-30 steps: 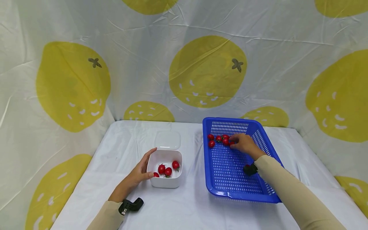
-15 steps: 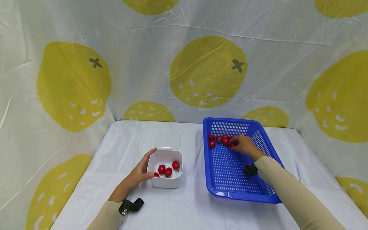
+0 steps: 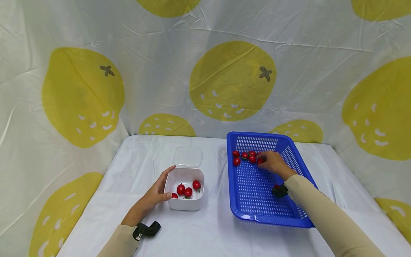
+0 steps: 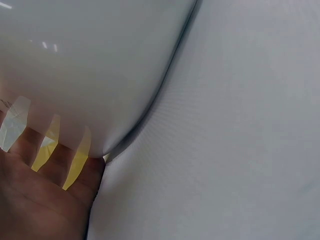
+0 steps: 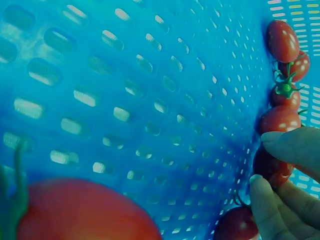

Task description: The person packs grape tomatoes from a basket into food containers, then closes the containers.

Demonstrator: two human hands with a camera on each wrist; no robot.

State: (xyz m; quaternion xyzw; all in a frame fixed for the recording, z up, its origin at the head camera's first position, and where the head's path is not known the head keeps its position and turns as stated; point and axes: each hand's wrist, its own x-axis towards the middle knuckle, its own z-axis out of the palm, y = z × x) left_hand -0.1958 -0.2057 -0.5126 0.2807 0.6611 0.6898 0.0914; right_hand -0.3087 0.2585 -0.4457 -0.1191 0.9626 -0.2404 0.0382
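Observation:
My left hand [image 3: 157, 191] holds the left side of a square white container [image 3: 185, 204], its thumb at the near rim. In the left wrist view, the fingers [image 4: 82, 182] lie along the container's glossy wall [image 4: 95, 65]. Several red cherry tomatoes [image 3: 188, 192] lie inside the container. Over the blue basket [image 3: 236, 210], my right hand [image 3: 274, 164] pinches a cherry tomato [image 5: 270, 167] between thumb and fingers, as the right wrist view shows. That tomato sits in a row with other cherry tomatoes [image 5: 282, 42] on the basket floor, close beside its neighbours.
A clear lid [image 3: 187, 157] lies flat behind the white container. Another tomato [image 5: 90, 215] looms close to the right wrist camera, in the basket. White cloth [image 3: 212, 228] covers the table, and a lemon-print curtain [image 3: 154, 78] hangs behind.
The right hand's fingers have shifted slightly at the tomato row, and the tomato between them shows a little more. The left hand and the white container stay where they were.

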